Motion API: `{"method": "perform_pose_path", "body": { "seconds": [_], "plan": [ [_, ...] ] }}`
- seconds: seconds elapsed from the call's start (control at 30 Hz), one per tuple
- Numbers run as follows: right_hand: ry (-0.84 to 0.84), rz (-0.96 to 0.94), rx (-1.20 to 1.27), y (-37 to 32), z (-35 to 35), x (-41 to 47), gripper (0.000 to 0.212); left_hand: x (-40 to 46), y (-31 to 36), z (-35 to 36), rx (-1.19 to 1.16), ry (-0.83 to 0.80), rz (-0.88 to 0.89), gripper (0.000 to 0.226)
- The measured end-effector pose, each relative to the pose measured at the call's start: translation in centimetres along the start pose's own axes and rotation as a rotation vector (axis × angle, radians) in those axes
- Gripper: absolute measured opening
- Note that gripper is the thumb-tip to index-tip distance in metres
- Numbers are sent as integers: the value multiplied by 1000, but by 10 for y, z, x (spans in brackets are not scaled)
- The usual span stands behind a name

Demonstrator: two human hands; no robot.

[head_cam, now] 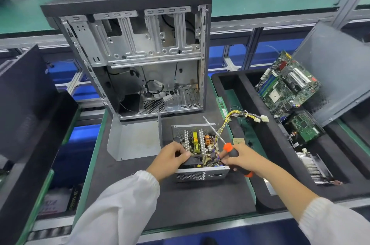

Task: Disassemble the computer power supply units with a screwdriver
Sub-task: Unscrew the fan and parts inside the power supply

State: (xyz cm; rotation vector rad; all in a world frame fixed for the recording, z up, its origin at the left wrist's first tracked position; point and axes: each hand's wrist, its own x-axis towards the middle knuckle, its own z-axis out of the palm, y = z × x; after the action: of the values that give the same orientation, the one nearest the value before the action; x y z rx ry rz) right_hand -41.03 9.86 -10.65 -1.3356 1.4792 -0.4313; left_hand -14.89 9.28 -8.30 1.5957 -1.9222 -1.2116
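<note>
The fingers of the left hand [171,157] are curled down over the near left corner of the opened power supply unit [197,151], gripping what looks like a black fan or housing part inside it, though the hand hides the exact contact. The right hand [241,158] has its fingers wrapped around the black and orange handle of a screwdriver [226,145], while its fingertips also reach down into the near right corner of the unit among the wires; the screwdriver's metal shaft points up and away from the person, across the unit's right edge, with the tip free in the air. The power supply unit sits with its cover off on a dark mat [180,200], its circuit board, heat sinks and yellow transformer exposed, and its bundle of yellow and black cables [240,116] trails off to the right. Just left of it lies a bent grey metal cover [136,140]. Behind both stands an emptied computer case [136,54], open side facing the person. To the right, a black tray [266,138] holds green motherboards [288,86], a finned heat sink [314,166] and a leaning grey side panel [332,68]. Both arms wear white sleeves [124,210].
</note>
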Motion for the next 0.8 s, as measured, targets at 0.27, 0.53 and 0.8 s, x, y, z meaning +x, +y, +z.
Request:
{"method": "perform_pose_path", "body": {
  "seconds": [0.27, 0.53, 0.8],
  "plan": [
    [-66, -50, -153, 1, 1, -4, 8, -4, -12, -3, -441, 88, -179, 33],
    [102, -275, -516, 17, 12, 2, 16, -6, -10, 11, -166, 164, 12, 28],
    [215, -304, -444, 13, 25, -4, 40, -2, -7, 15, -79, 227, 59, 33]
  ]
}}
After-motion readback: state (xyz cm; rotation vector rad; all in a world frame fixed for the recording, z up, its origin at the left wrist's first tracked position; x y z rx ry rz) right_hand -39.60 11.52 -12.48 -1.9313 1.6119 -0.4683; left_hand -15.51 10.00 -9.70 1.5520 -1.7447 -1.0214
